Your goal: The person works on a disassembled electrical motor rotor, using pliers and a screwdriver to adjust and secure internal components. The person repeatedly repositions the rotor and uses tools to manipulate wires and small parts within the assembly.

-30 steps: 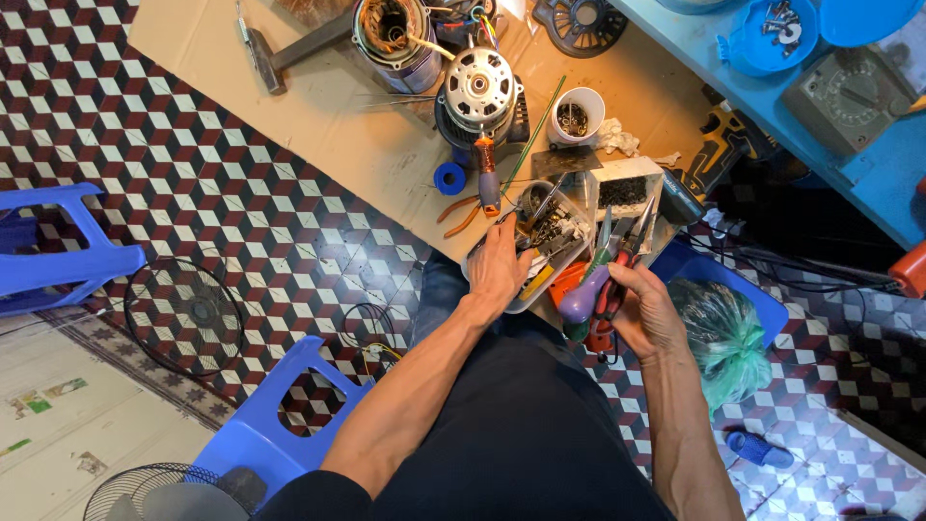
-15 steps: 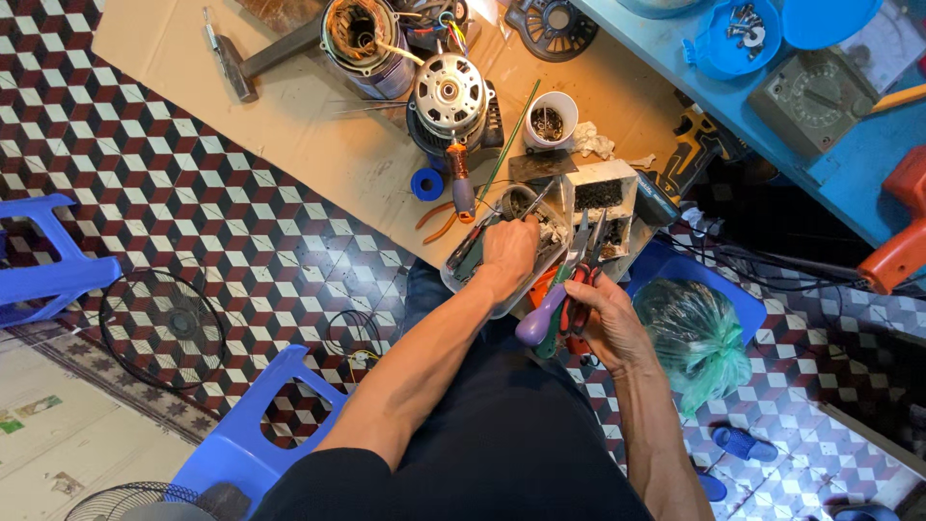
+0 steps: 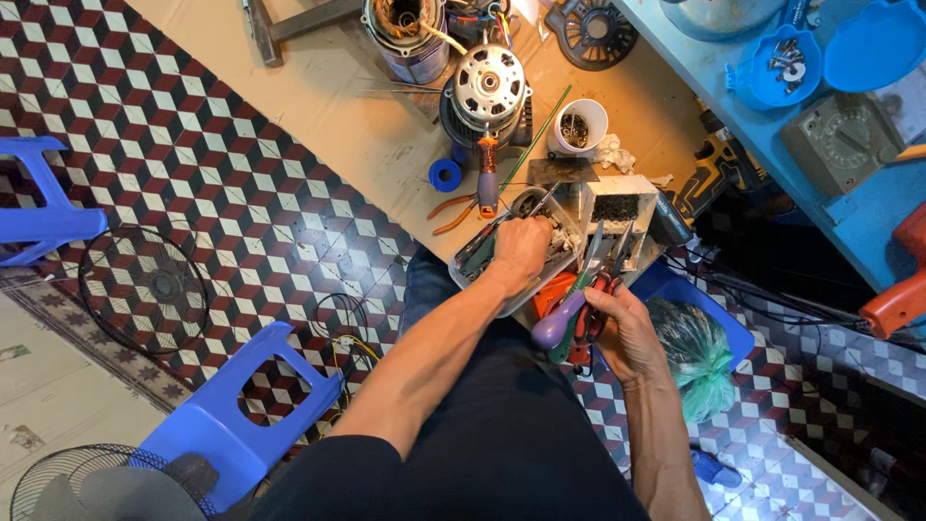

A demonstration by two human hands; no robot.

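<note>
My left hand reaches into a clear plastic tool tray at the cardboard's near edge, fingers curled among the tools inside; what it grips is hidden. My right hand is closed on a bundle of hand tools: a purple-handled one, a green-handled one and red-handled pliers, their metal tips pointing up over the tray. An orange-and-purple screwdriver and orange pliers lie just beyond the tray.
On the cardboard sheet stand a fan motor, a wound stator, a white cup of screws and blue tape. Blue stools, fan grilles, a blue bench and a green bag surround me.
My left hand has moved from the tray's near rim deeper into the tray. My right hand has kept hold of the tool bundle. The view has shifted slightly.
</note>
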